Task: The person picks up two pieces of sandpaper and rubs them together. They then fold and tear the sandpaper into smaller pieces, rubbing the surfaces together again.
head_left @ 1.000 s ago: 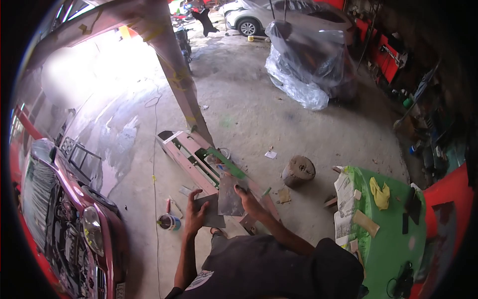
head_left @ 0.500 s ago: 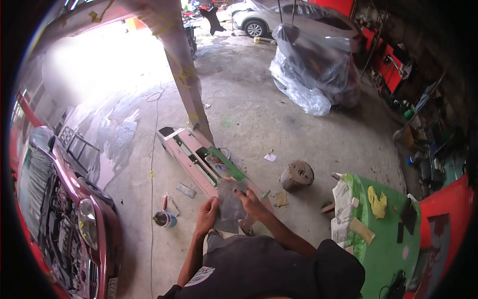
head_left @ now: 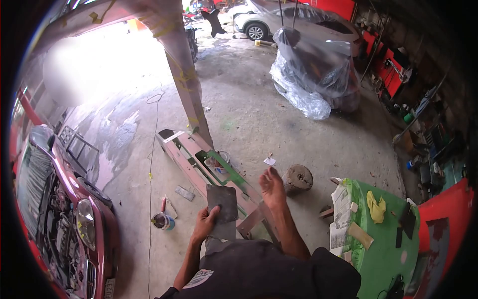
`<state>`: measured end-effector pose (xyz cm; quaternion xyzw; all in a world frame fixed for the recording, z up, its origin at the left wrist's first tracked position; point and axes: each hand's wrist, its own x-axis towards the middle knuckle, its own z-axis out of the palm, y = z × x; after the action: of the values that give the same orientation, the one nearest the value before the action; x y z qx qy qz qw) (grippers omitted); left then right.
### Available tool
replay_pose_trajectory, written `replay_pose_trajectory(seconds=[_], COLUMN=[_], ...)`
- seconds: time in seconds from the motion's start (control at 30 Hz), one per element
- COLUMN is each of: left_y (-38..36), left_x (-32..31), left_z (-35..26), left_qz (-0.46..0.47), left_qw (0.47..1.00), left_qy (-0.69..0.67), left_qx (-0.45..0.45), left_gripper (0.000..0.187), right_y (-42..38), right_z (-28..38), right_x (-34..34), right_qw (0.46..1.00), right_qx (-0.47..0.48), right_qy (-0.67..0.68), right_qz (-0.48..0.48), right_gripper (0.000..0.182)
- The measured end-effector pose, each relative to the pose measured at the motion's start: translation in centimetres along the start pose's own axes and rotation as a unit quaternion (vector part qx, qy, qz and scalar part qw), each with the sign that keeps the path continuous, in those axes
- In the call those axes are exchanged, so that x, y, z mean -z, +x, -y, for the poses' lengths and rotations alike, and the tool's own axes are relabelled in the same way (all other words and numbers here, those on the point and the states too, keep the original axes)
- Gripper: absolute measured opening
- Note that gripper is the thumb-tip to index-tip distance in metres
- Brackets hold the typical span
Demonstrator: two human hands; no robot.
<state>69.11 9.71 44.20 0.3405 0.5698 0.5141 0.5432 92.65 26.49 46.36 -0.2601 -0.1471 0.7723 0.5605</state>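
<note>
My left hand (head_left: 204, 223) grips a dark grey sheet (head_left: 222, 202), which looks like sandpaper, by its left edge with the thumb on top. A lighter grey part of it hangs below, close to my lap. To the right, my right hand (head_left: 273, 189) is raised with its fingers loosely apart and nothing visible in them. Beneath both hands lies a long pink and green panel (head_left: 186, 167) with cut-out slots, slanting from the post down towards my legs. My right forearm covers part of its near end.
On the floor at left stand a tin can (head_left: 163, 221) and a grey pad (head_left: 185, 193). A stump-like block (head_left: 299, 175) is ahead right. A green panel (head_left: 383, 239) bears a yellow cloth (head_left: 377, 207) and newspaper. A maroon car (head_left: 94, 219), a post (head_left: 186, 84) and a plastic-covered object (head_left: 313, 74) stand around.
My right hand has let go of the sheet and moved up and right, away from it. My left hand still holds the sheet, which now shows its dark face more fully.
</note>
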Motion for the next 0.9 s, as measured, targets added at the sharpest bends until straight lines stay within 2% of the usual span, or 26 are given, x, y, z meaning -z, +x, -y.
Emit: replay_pose_trajectory(seconds=[0.03, 0.07, 0.17, 0.2, 0.3, 0.37, 0.4, 0.5, 0.53, 0.63, 0.67, 0.77, 0.87, 0.9], left_y=[0.1, 0.3, 0.4, 0.4, 0.9, 1.2, 1.3, 1.3, 1.2, 0.8, 0.5, 0.1, -0.2, -0.3], left_x=[0.0, 0.1, -0.3, -0.6, -1.6, -2.2, -2.4, -2.9, -3.0, -3.7, -4.0, -3.9, -4.0, -4.0], left_z=[-0.1, -0.3, -1.4, -1.7, -1.5, -1.2, -1.0, -0.3, -0.3, -0.7, -1.1, -2.3, -2.6, -2.8], left_qz=[-0.005, -0.009, -0.008, -0.005, -0.011, -0.01, -0.01, -0.008, -0.007, -0.004, -0.007, 0.006, 0.017, 0.019], left_qw=[1.0, 1.0, 0.999, 0.999, 0.998, 0.997, 0.995, 0.996, 0.995, 0.993, 0.994, 0.994, 0.992, 0.991], left_qy=[-0.01, -0.019, -0.02, -0.017, -0.013, 0.034, 0.057, 0.062, 0.067, 0.064, 0.05, 0.053, 0.064, 0.068], left_qx=[-0.008, -0.016, -0.026, -0.028, -0.055, -0.07, -0.077, -0.057, -0.075, -0.104, -0.099, -0.097, -0.108, -0.113], left_gripper=[0.034, 0.033, 0.033, 0.034, 0.032, 0.03, 0.029, 0.026, 0.028, 0.032, 0.031, 0.03, 0.031, 0.031], right_y=[0.1, 0.7, 1.0, 0.1, -2.4, -2.5, -2.3, -3.5, -3.5, -2.9, -2.9, -3.7, -2.8, -2.3], right_z=[1.2, 1.5, 1.2, 0.6, -2.2, -5.7, -7.3, -9.9, -9.7, -8.0, -8.0, -5.9, -5.7, -5.9], right_x=[0.1, 0.9, 2.5, 1.3, -1.6, 0.0, 1.3, 1.1, 1.2, 1.1, 0.8, -1.5, -1.7, -1.4], right_qw=[0.999, 0.996, 0.988, 0.974, 0.966, 0.956, 0.944, 0.943, 0.929, 0.874, 0.847, 0.768, 0.724, 0.699], right_qx=[0.018, 0.029, -0.026, -0.043, -0.079, -0.134, -0.175, -0.008, 0.01, 0.064, 0.129, 0.165, 0.232, 0.281], right_qy=[-0.047, -0.085, -0.148, -0.222, -0.241, -0.257, -0.28, -0.329, -0.368, -0.479, -0.515, -0.618, -0.648, -0.655], right_qz=[-0.003, 0.014, 0.043, -0.004, 0.051, 0.048, 0.02, 0.04, 0.044, 0.05, 0.043, 0.045, 0.051, 0.054], right_gripper=[0.012, 0.024, 0.028, 0.033, 0.037, 0.044, 0.04, 0.034, 0.036, 0.048, 0.058, 0.063, 0.071, 0.07])
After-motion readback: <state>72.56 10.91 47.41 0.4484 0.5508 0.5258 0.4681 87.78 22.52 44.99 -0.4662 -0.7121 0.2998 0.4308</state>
